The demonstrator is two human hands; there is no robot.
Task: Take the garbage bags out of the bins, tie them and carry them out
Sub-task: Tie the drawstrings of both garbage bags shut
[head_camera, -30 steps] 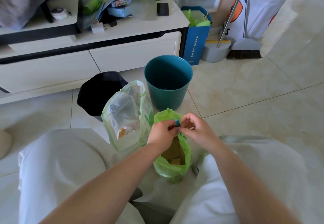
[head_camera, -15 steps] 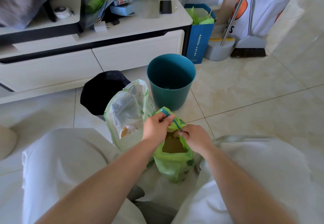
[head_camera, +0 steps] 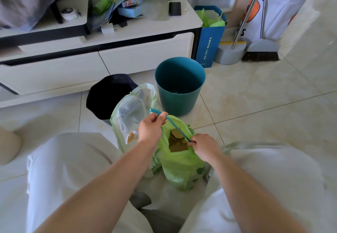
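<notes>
On the floor (head_camera: 255, 105) before a low cabinet (head_camera: 127, 37) stood a teal bin (head_camera: 179, 94) and a black bin (head_camera: 107, 97). Nearer, a pale bag (head_camera: 127, 121) touched a green bag (head_camera: 180, 167). The left hand (head_camera: 151, 128) and right hand (head_camera: 204, 146) each pinched the green bag's blue drawstring (head_camera: 175, 126), stretched taut across its open mouth.

The tiled floor (head_camera: 255, 101) bears a teal bin (head_camera: 179, 95), black bin (head_camera: 107, 95), pale bag (head_camera: 125, 121) and green bag (head_camera: 180, 168).
</notes>
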